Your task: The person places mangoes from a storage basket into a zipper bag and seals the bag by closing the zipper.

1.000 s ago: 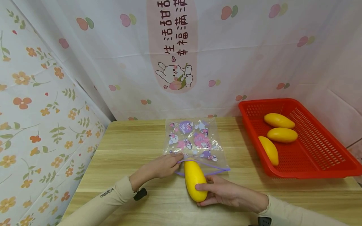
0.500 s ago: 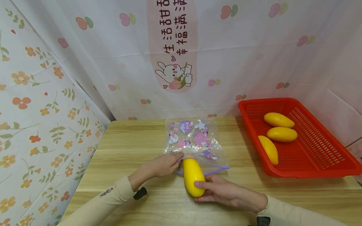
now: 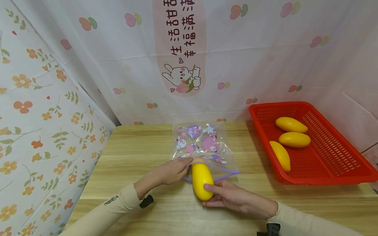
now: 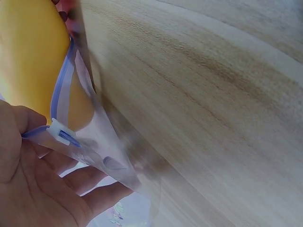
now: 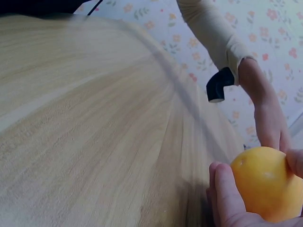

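The long yellow oval fruit (image 3: 202, 182) has slid slightly deeper into the clear printed plastic zip bag (image 3: 203, 141), far end inside. I see the right hand (image 3: 231, 198) gripping its near end, the left hand (image 3: 174, 171) pinching the bag's edge.

Fruit (image 4: 33, 52) cropped in left wrist view, lettering (image 3: 188, 21) cropped in head view

a yellow fruit (image 3: 200, 178) has slid toward twelve o'clock, deeper into the mouth of a clear printed zip bag (image 3: 203, 144), its far tip now seen through the plastic where a second ago it showed bare. the person's right grip (image 3: 231, 197) has travelled with it, while the bag's purple seal (image 3: 235, 172) has edged toward twelve at its four o'clock corner.
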A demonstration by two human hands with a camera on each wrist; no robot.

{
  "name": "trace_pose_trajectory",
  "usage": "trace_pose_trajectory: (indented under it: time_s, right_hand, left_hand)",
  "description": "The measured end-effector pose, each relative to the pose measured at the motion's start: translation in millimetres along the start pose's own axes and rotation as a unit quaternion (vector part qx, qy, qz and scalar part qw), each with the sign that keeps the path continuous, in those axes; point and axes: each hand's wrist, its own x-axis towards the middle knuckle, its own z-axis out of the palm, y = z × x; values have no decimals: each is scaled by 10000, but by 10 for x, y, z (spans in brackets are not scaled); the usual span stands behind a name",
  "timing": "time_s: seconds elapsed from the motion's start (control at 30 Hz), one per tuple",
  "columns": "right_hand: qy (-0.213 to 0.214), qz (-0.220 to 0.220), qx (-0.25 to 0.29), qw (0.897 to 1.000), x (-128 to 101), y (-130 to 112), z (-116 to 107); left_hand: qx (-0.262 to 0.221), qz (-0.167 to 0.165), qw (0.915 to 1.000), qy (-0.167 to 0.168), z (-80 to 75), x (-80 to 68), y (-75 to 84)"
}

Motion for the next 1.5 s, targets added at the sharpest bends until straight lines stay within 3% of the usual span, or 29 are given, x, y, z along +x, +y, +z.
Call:
trace_pose_trajectory:
  time_s: [0.23, 0.73, 1.5]
  right_hand:
    - [-73, -17, -42, 10000, 11, 1, -41]
    - [-47, -5, -214, 9998, 22, 19, -79]
    - [-60, 39, -278, 9996, 22, 36, -83]
  left_hand:
    - [-10, 50, 9999, 125, -5, -4, 9]
    - [19, -99, 9999, 87, 2, -15, 20]
    - [32, -15, 9999, 110, -10, -22, 27]
